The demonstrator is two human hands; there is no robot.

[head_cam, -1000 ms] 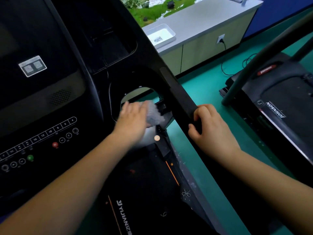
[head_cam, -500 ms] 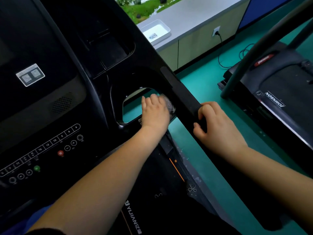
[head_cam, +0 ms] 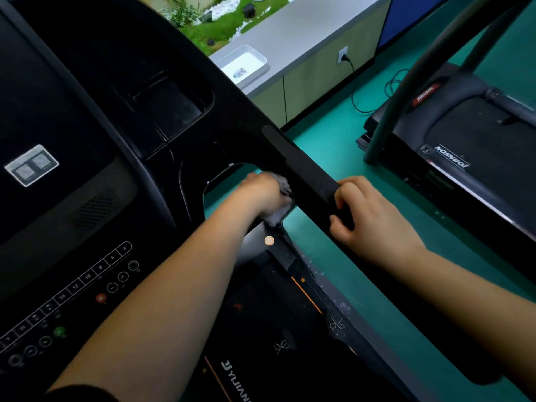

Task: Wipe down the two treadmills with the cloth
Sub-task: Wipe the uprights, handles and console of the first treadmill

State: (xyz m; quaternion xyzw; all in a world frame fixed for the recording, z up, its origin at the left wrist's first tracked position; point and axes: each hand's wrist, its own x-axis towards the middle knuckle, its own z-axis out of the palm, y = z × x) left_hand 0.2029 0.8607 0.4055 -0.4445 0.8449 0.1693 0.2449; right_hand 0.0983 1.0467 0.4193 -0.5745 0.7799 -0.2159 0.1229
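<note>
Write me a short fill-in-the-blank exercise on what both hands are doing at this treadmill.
1. The left hand presses a grey ____ against the opening in the console.
2. The right hand grips the black padded ____ of the near treadmill.
3. The floor between the two treadmills is ____ in colour.
4. The white tray sits on the grey ____.

Missing words: cloth; handrail; green; countertop

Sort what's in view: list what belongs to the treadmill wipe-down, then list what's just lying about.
Part of the job:
- grey cloth, under the left hand
- near treadmill's handrail, gripped by the right hand
- its console
- second treadmill

Just lying about:
- white tray on the counter
- plugged-in black cable
</note>
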